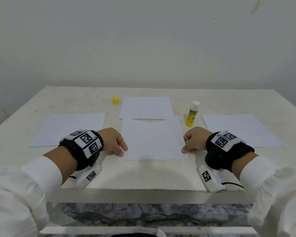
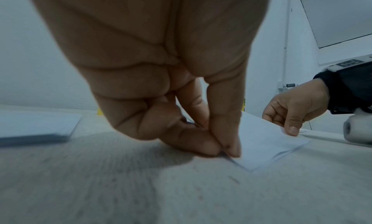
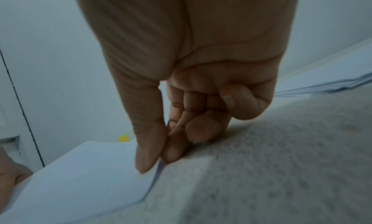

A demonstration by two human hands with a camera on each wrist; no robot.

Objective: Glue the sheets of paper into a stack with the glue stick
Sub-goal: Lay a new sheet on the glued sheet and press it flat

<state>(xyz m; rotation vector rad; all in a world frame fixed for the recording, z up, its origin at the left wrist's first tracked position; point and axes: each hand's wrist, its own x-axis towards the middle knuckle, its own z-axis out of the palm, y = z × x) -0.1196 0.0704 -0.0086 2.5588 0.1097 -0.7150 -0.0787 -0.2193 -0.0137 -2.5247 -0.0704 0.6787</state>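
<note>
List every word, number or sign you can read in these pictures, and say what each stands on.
Glue stick label: green print, too small and blurred to read.
Left hand wristband: black-and-white square code markers, tiny corner letters unreadable.
Right hand wristband: similar markers, unreadable.
Paper sheets: no print visible.

- A white sheet lies flat at the table's near centre, overlapping another sheet behind.
- Paper stacks flank both sides.
- An uncapped glue stick stands upright; its yellow cap sits apart.

Glue stick label print too blurred to read (green lettering), wristband markers unreadable
</note>
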